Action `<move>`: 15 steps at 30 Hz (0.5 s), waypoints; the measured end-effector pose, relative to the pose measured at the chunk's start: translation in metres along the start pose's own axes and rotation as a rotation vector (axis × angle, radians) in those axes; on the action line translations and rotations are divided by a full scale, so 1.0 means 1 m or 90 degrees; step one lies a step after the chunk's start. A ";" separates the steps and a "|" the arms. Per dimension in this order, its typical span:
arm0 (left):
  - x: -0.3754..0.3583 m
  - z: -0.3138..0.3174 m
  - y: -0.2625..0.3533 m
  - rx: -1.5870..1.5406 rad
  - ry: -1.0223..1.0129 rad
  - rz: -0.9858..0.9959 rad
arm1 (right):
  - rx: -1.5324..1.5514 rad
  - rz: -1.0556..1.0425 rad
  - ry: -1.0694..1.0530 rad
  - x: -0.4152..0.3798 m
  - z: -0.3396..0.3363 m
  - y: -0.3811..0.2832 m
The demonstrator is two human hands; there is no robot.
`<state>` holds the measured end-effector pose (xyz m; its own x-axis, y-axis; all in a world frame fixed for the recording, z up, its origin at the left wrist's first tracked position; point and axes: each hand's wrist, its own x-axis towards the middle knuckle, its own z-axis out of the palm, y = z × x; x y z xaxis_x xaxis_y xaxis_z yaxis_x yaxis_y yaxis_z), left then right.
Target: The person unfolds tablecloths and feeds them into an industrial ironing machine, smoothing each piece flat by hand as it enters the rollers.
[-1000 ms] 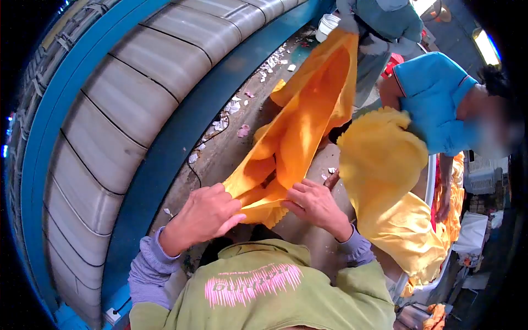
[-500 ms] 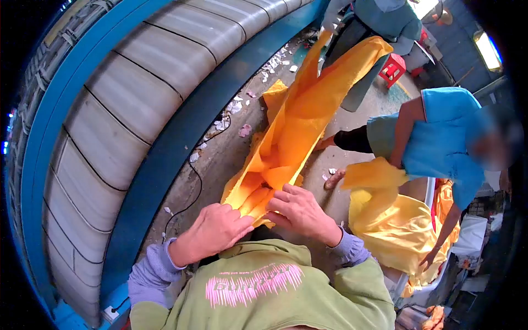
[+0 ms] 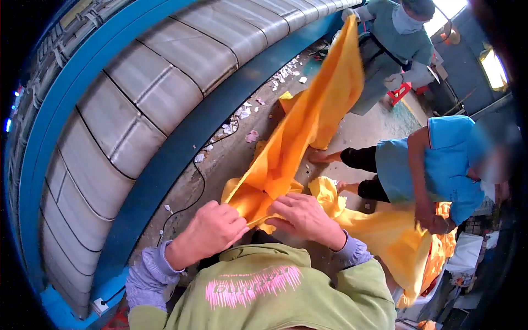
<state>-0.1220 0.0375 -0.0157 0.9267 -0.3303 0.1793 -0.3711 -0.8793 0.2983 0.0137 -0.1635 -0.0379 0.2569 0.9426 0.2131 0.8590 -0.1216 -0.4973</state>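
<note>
A long orange cloth (image 3: 289, 146) stretches away from me, pulled up at its far end by a co-worker's gloved hand (image 3: 351, 14). My left hand (image 3: 212, 228) pinches the near edge of this cloth on the left. On the right, my right hand (image 3: 308, 219) grips the same edge, fingers bent over it. Between the two hands the cloth sags in folds. Its lower part hangs near the floor.
A wide grey conveyor belt (image 3: 159, 82) in a blue frame (image 3: 165, 170) runs along my left. Paper scraps and a black cable (image 3: 202, 190) lie on the floor. At right, a person in a blue shirt (image 3: 448, 159) handles yellow cloth (image 3: 390, 234) above a cart. A red stool (image 3: 399, 94) stands behind.
The far co-worker has raised one corner of the orange cloth and released the other side, which hangs down. The person at right has lifted the yellow cloth. My hands have barely moved.
</note>
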 end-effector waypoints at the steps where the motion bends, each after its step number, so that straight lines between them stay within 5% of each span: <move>1: 0.001 0.000 0.003 -0.004 0.004 0.016 | 0.019 0.041 -0.017 -0.002 0.001 0.000; 10: 0.021 -0.033 0.013 -0.073 0.127 0.142 | -0.015 -0.045 0.178 0.033 -0.027 -0.018; 15: 0.009 -0.036 0.007 -0.135 0.267 0.163 | 0.056 -0.117 -0.020 0.054 -0.035 -0.024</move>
<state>-0.1179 0.0410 0.0219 0.7185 -0.3215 0.6168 -0.6257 -0.6862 0.3711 0.0231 -0.1204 0.0150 0.0843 0.9559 0.2815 0.8476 0.0797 -0.5245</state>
